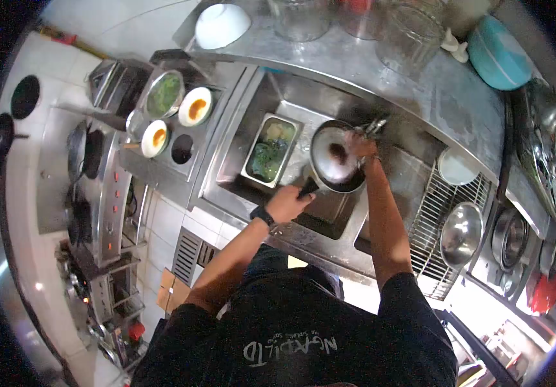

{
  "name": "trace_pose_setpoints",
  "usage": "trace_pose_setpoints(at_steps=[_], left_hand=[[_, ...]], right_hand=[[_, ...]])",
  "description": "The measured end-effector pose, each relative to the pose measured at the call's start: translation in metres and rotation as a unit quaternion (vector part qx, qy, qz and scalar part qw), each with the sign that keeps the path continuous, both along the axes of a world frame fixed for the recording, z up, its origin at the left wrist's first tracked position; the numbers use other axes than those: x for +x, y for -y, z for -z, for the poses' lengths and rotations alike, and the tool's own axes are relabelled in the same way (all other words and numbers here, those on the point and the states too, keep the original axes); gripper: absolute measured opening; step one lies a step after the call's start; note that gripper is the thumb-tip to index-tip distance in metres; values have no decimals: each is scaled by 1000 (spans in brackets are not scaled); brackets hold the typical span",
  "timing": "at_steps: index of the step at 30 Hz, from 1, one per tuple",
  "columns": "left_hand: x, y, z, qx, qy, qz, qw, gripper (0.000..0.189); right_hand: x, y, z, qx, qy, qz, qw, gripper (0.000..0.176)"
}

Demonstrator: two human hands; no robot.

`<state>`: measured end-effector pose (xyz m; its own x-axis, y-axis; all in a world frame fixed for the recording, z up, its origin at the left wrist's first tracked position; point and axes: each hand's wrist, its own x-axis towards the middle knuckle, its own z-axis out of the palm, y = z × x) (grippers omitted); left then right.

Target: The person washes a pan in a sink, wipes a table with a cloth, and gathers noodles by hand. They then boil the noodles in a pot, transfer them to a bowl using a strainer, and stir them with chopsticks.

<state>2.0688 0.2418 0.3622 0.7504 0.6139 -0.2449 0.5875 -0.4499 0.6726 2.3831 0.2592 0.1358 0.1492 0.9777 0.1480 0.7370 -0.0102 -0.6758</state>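
Observation:
My left hand (285,204), with a dark band at its wrist, is closed around the black handle (308,187) of a frying pan (333,155). The pan is held over the sink (229,161), and its round metal surface shines, with a dark spot near the middle. My right hand (360,146) is at the pan's right side, just below the metal tap (377,126). Its fingers are blurred, so whether they hold anything cannot be made out. Left of the pan, a rectangular metal container (271,149) with green leafy pieces stands in the sink.
Two white bowls with orange-brown contents (196,107) (155,137) and a steel bowl of greens (165,93) stand left. A wire rack (423,213) at right bears a steel bowl (462,235) and white bowl (456,166). Glass jars (410,39) and a turquoise basin (499,53) line the shelf.

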Motion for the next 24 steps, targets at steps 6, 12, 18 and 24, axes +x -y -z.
trace_pose_setpoints(at_steps=[6,12,18,24], left_hand=[[17,24,21,6,21,-50,999,41],[19,35,2,-57,-41,-89,994,43],[25,43,5,-29,35,-107,993,42],[40,49,-2,-462,74,-251,847,31]], right_hand=[[-20,-20,-36,-30,210,64,975,28],[9,-12,-6,-146,194,46,969,44],[-25,-4,-76,18,-636,-18,771,35],[11,0,-160,-59,-820,204,531,38]])
